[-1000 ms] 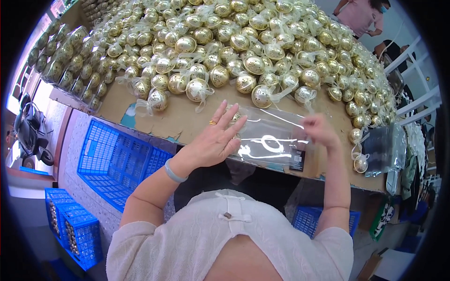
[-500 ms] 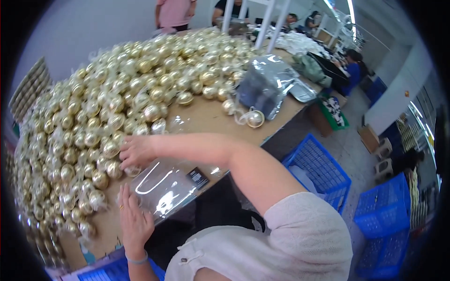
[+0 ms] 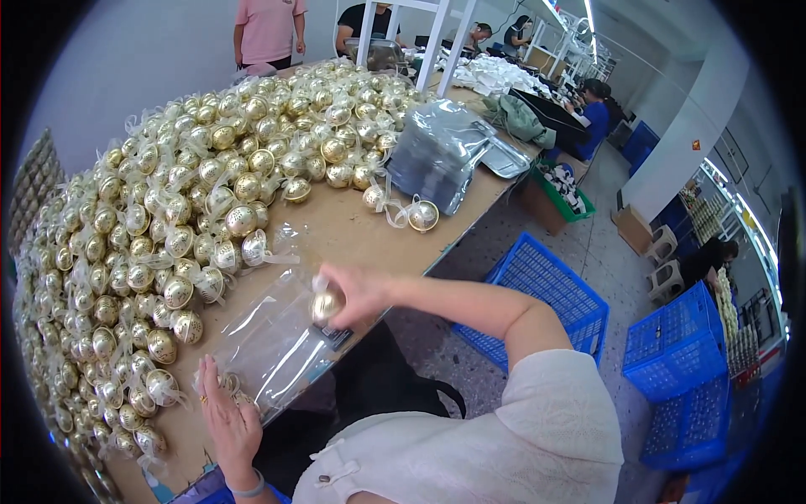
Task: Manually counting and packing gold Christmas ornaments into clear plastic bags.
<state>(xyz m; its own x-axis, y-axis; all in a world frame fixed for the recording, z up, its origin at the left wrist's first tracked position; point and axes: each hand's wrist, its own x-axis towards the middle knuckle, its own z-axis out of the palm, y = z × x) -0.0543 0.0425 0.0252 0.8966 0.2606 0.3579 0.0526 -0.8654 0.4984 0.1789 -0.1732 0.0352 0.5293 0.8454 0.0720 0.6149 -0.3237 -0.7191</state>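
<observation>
I am pressing my left hand (image 3: 228, 424) flat, fingers spread wide, on the near end of one clear plastic bag (image 3: 273, 336) that is lying on the table's edge in front of me. My right hand (image 3: 353, 292) is closing around one gold ball (image 3: 326, 304), holding it at the far end of the bag, right at its mouth; whether the ball is already inside the plastic I cannot tell.

The brown tabletop (image 3: 344, 231) is showing bare only in a strip beside the bag. Past it, the heap of gold balls (image 3: 185, 202), each with a pale ribbon, is covering most of the surface and is running round my left side; there are far too many to count. One ball (image 3: 423, 215) is sitting apart from the heap near the table's right edge, with another one (image 3: 374, 196) just beside it. Behind those, one stack of silvery bags (image 3: 437, 160) is resting on the table.

On the floor to my right, three blue crates (image 3: 541, 290) are standing, the two further ones stacked.

Beyond the heap, a person in a pink shirt (image 3: 269, 29) is standing at the table's far end, and a person in a dark shirt (image 3: 369, 21) is next to a white frame post (image 3: 437, 46). Further right, a person in blue (image 3: 594, 113) is working at another bench.
</observation>
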